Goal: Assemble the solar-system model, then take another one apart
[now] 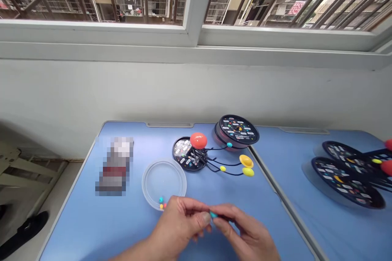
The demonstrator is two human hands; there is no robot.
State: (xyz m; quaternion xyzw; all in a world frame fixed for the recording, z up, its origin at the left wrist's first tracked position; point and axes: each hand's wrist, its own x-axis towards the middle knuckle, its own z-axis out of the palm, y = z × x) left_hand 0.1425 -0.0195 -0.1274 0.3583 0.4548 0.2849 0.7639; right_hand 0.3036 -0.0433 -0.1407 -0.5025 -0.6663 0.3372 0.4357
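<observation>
My left hand (pixel 183 226) and my right hand (pixel 241 228) meet low in the view, over the blue table. Between their fingertips shows a small teal bead (pixel 213 214). The thumb and forefinger of my right hand pinch it, with a dark sliver behind it that I cannot make out. My left hand is closed in a pinch right beside the bead; what it grips is hidden. Just beyond my left hand stands a translucent round dish (pixel 163 163), with a teal bead (pixel 161 200), a yellow bead (pixel 161 206) and a red bead (pixel 165 205) at its near edge.
Behind lies a black printed disc (pixel 182 159) with thin black arms bearing a red ball (pixel 198 140), a yellow ringed piece (pixel 246 161) and small beads. A round black-rimmed container (pixel 237 130) stands near the wall. More discs (pixel 347 183) are at right, a pixelated item (pixel 114 167) left.
</observation>
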